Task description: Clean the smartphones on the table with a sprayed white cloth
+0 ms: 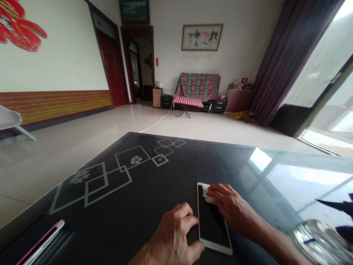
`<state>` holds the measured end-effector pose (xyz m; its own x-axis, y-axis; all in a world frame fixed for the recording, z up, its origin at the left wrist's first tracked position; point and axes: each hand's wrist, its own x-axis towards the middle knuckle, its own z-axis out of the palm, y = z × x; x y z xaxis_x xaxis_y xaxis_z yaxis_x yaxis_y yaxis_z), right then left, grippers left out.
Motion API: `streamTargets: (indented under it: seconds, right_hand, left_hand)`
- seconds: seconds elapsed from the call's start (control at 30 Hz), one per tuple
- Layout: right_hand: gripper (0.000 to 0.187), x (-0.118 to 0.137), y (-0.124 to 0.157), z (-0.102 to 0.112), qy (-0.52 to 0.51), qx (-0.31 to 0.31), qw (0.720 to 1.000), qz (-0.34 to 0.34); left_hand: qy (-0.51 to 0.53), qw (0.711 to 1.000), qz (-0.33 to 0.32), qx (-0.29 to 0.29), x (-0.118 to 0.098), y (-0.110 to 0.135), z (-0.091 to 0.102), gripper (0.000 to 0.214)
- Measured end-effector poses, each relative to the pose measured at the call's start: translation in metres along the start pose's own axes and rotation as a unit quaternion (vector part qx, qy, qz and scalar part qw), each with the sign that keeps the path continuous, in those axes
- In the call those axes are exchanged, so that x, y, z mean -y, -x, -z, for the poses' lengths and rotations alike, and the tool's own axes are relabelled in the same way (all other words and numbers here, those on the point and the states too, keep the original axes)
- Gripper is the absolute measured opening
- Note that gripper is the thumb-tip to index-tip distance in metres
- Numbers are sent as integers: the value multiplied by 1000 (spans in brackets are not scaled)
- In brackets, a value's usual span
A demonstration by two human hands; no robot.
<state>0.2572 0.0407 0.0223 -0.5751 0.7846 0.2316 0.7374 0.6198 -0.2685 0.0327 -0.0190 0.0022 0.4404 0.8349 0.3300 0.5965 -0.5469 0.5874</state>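
Note:
A white-framed smartphone [211, 224] lies flat, dark screen up, on the black glossy tabletop [132, 221]. My left hand [176, 230] is at its left side, fingers curled, with a fingertip against the long edge and the thumb at the lower left corner, holding it. Bunched under the fingers of my right hand [230, 202] is a white tissue [208, 195], pressed on the upper part of the screen. Part of the tissue and the phone's right edge are hidden by that hand.
At the lower left lies another phone-like device [41, 239] with a red edge. A shiny round glass or metal object [317, 239] stands at the lower right, beside dark pointed shapes. Beyond the table are a small checked-cloth table [189, 101] and a white chair [9, 117].

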Motion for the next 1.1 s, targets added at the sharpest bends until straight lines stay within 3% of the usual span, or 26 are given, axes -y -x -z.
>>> streamTargets:
  seconds: [0.13,0.3,0.43,0.57,0.73,1.1]
  right_hand:
    - [47,11,7,12,-39,47,998,20]
    - [42,32,12,18,-77,102,992,8]
    - [37,39,9,15,-72,87,993,-21]
    - [35,38,8,15,-75,56,996,2]
    - [35,42,12,19,-61,62,996,-3]
    - [28,58,47,20,-83,75,993,-44]
  left_hand:
    - [9,1000,4,7,-2,0,2,19]
    - [16,1000,6,13,-3,-1,4,23]
    - [20,1000,6,17,-3,-1,4,26]
    - [23,999,14,18,-2,-1,4,26]
    - [28,999,19,21,-2,-1,4,26]
    - [7,1000,5,10,1,0,-1,21]
